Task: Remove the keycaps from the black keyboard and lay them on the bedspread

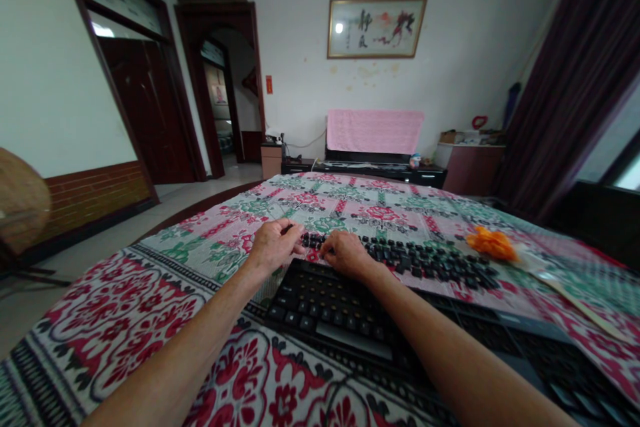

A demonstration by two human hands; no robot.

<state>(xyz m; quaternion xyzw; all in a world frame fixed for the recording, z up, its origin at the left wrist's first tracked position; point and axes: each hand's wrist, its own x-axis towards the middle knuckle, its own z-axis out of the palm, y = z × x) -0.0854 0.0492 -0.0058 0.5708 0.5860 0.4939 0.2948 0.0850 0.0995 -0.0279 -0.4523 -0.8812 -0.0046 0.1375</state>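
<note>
A black keyboard [320, 307] lies on the patterned tablecloth in front of me. Its lower rows still carry keys, while the upper part shows bare key sockets. Beyond its far edge, loose black keycaps [410, 255] are spread in a long band to the right. My left hand [273, 243] is above the keyboard's far left corner, with thumb and fingers closed around a small dark piece that looks like a keycap. Close beside it, my right hand [346, 252] has its fingers curled down at the left end of the loose keycaps; what its fingertips hold is hidden.
An orange fluffy duster [493, 243] with a pale handle lies on the tablecloth [165, 307] to the right. The keyboard's right part extends under my right forearm. A thin cable [333, 400] runs toward me. A low cabinet with a pink-covered screen [375, 131] stands against the wall.
</note>
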